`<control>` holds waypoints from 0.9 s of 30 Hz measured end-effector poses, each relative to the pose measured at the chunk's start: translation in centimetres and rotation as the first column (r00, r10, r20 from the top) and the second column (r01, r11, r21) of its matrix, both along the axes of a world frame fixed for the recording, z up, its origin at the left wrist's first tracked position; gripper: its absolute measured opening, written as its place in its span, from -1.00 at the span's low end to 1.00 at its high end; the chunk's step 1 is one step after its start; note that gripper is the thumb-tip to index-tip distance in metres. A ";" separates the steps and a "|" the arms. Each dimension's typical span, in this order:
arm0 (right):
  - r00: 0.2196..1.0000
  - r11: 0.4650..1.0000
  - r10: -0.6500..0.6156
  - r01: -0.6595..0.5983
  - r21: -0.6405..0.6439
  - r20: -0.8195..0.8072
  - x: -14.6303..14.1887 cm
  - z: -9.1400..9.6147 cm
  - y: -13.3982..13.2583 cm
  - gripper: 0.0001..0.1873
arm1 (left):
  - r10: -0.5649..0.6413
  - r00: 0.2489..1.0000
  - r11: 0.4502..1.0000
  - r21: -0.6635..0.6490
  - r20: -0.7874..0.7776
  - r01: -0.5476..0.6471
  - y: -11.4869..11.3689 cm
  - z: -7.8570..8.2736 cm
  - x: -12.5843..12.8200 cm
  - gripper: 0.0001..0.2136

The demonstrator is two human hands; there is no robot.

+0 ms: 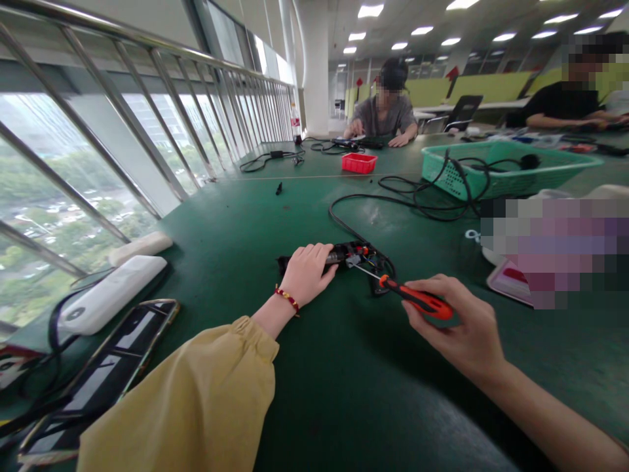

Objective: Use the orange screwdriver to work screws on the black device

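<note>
My left hand [307, 272] is closed over the body of an opened black corded device [339, 255], pressing it against the green tabletop. Small coloured wires and parts show at the device's right end, and a black cord runs out from there. Between the thumb and fingers of my right hand [464, 324] is a red and black screwdriver [417, 298]. Its thin metal shaft points left, with the tip at a small grey part [352, 261] among the wires. Whether the tip touches that part is hard to tell.
A green basket [511, 187] with black cables stands at the back right, beside a small red tray [359, 163]. A phone [103, 380] and white power bank [115, 295] lie at left, near the railing [142, 105]. Another person [388, 111] sits across the table.
</note>
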State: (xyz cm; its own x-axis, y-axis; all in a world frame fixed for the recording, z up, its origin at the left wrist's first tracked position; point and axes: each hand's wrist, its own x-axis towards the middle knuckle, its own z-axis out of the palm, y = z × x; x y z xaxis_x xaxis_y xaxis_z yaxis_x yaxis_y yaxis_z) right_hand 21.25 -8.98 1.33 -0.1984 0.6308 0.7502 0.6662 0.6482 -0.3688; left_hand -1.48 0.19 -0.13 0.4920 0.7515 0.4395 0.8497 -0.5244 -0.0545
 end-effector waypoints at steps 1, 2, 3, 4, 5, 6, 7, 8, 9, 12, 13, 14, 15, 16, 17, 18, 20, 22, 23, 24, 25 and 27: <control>1.000 1.000 -0.011 0.011 -0.006 0.011 0.0 0.0 0.0 -0.84 | -0.001 1.000 1.000 0.000 -0.001 0.001 0.0 0.0 0.0 -0.70; 1.000 1.000 -0.023 0.024 -0.013 0.017 0.0 -0.1 0.0 -0.86 | -0.001 1.000 1.000 0.001 -0.002 0.001 0.0 0.0 0.0 -0.70; 0.999 0.999 -0.033 0.033 -0.015 0.015 0.0 -0.1 0.0 -0.87 | -0.001 1.000 1.000 0.000 -0.005 0.001 0.0 0.0 0.0 -0.70; 0.999 0.999 -0.041 0.041 -0.009 0.010 0.0 -0.2 0.0 -0.85 | 0.000 1.000 1.000 -0.001 -0.007 0.000 0.0 0.0 0.0 -0.70; 0.999 0.999 -0.049 0.049 0.005 0.007 0.0 -0.2 0.1 -0.82 | 0.001 1.000 1.000 -0.002 -0.008 -0.001 0.0 0.0 0.0 -0.70; 0.998 0.998 -0.057 0.057 0.025 0.003 0.0 -0.3 0.1 -0.78 | 0.002 1.000 1.000 -0.003 -0.008 -0.002 0.0 0.0 0.0 -0.70; 0.998 0.997 -0.065 0.064 0.048 -0.001 0.0 -0.3 0.1 -0.74 | 0.004 1.000 1.000 -0.006 -0.007 -0.004 0.0 0.0 0.0 -0.70; 0.997 0.995 -0.074 0.074 0.069 -0.008 0.0 -0.3 0.2 -0.71 | 0.005 1.000 1.000 -0.008 -0.007 -0.005 0.0 0.0 0.0 -0.70; 0.997 0.994 -0.078 0.079 0.079 -0.016 0.0 -0.4 0.2 -0.68 | 0.005 1.000 1.000 -0.009 -0.006 -0.005 0.0 0.0 0.0 -0.70; 0.999 0.999 -0.049 0.049 0.020 0.000 0.0 -0.4 0.1 -0.71 | 0.005 1.000 1.000 -0.009 -0.004 -0.005 0.0 0.0 0.0 -0.70; 0.999 0.999 -0.036 0.036 -0.013 0.013 0.0 -0.4 0.0 -0.74 | 0.004 1.000 1.000 -0.007 -0.004 -0.004 0.0 0.0 0.0 -0.70; 0.999 0.999 -0.032 0.033 -0.036 0.018 0.0 -0.4 0.0 -0.75 | 0.004 1.000 1.000 -0.007 -0.004 -0.004 0.0 0.0 0.0 -0.70; 0.999 0.998 -0.042 0.042 -0.038 0.013 0.0 -0.5 0.0 -0.75 | 0.003 1.000 1.000 -0.007 -0.004 -0.003 0.0 0.0 0.0 -0.70; 0.998 0.998 -0.066 0.065 -0.016 -0.005 0.0 -0.5 0.1 -0.73 | 0.002 1.000 1.000 -0.008 -0.005 -0.002 0.1 0.0 0.0 -0.70; 0.995 0.996 -0.092 0.093 0.018 -0.030 0.0 -0.5 0.1 -0.69 | 0.001 1.000 1.000 -0.010 -0.005 -0.001 0.1 0.0 0.0 -0.70; 0.992 0.992 -0.112 0.115 0.055 -0.051 0.1 -0.5 0.2 -0.66 | 0.000 1.000 1.000 -0.011 -0.006 0.000 0.0 0.0 0.0 -0.70; 0.991 0.987 -0.120 0.126 0.102 -0.062 0.1 -0.4 0.2 -0.65 | -0.001 1.000 1.000 -0.014 -0.006 0.001 0.0 0.1 0.0 -0.70; 0.996 0.995 -0.085 0.086 0.054 -0.024 0.0 -0.2 0.1 -0.72 | -0.002 1.000 1.000 -0.012 -0.005 0.002 0.0 0.1 0.0 -0.70; 0.998 0.998 -0.063 0.062 0.007 0.001 -0.1 -0.2 0.0 -0.77 | -0.001 1.000 1.000 -0.010 -0.005 0.001 0.0 0.1 0.0 -0.70; 0.999 0.998 -0.044 0.045 -0.042 0.019 -0.1 -0.2 0.0 -0.81 | 0.000 1.000 1.000 -0.010 -0.006 0.000 0.0 0.1 0.0 -0.70; 0.999 0.996 -0.036 0.038 -0.082 0.019 -0.2 -0.1 -0.1 -0.83 | 0.001 1.000 1.000 -0.010 -0.005 -0.001 -0.1 0.2 0.0 -0.70; 0.997 0.993 -0.074 0.071 -0.091 -0.031 -0.2 -0.2 0.0 -0.77 | 0.001 1.000 1.000 -0.013 -0.002 -0.001 -0.1 0.2 0.0 -0.70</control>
